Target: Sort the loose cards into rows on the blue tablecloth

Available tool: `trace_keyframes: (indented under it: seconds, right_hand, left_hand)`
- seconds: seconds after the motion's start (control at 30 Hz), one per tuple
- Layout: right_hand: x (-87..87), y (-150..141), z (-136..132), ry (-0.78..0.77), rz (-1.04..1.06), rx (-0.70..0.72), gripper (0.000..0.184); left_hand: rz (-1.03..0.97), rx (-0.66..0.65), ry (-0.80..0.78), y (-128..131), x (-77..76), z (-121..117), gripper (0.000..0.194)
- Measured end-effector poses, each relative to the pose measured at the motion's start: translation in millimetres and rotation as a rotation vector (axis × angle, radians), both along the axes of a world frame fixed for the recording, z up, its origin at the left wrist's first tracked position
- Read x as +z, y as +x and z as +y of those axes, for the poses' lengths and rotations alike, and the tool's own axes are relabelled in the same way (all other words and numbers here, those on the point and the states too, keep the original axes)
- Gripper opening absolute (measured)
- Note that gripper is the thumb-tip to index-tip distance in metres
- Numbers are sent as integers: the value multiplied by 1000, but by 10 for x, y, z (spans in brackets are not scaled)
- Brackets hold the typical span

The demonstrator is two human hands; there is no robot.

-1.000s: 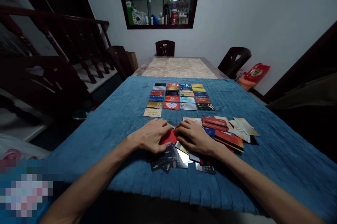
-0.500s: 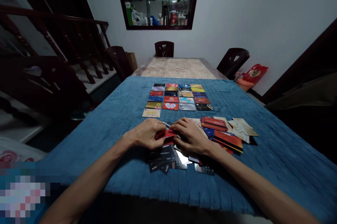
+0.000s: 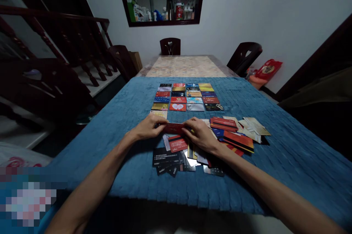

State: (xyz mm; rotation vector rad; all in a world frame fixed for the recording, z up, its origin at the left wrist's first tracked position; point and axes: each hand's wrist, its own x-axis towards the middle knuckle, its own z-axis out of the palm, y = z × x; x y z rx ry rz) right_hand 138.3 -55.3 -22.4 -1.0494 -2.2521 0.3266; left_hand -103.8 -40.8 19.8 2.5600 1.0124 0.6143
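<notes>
A red card (image 3: 175, 128) is held tilted up between my two hands, just in front of the laid-out rows. My left hand (image 3: 149, 126) pinches its left end, and my right hand (image 3: 200, 134) grips its right end. Below it lie another red card (image 3: 177, 144) printed side up and several black cards (image 3: 166, 158). Under and beside my right hand spreads a loose pile with an orange card (image 3: 238, 141) and a red striped card (image 3: 224, 124). Beyond my hands, cards stand in columns, among them a heart card (image 3: 177, 107) and a silver card (image 3: 195, 107).
A blue cloth (image 3: 110, 117) covers the near part of the table; the bare patterned tabletop (image 3: 187, 66) shows beyond. Chairs (image 3: 170, 46) stand around it. A staircase railing (image 3: 55, 16) is at left, and a red bag (image 3: 268, 69) sits at right by the wall.
Both hands have lifted the red card off the pile and moved it slightly away from me, up to the rows. The red and black cards beneath now show. The view has tilted down slightly.
</notes>
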Motion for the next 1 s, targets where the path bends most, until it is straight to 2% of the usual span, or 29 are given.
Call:
trace_keyframes:
  seconds: [0.23, 0.5, 0.8, 1.0]
  right_hand:
    - [-40, 18, 14, -66, -11, -10, 19]
    - [-25, 41, 35, -36, 47, -14, 20]
    - [-38, 102, 45, -17, 118, -12, 25]
    - [-10, 115, 31, -24, 113, 23, 13]
  left_hand:
    - [11, 31, -36, -9, -7, 25, 27]
    - [0, 74, -47, 13, -5, 12, 23]
    - [-162, 113, -12, 28, -27, 34, 19]
    - [-299, 78, 1, 141, -96, -6, 19]
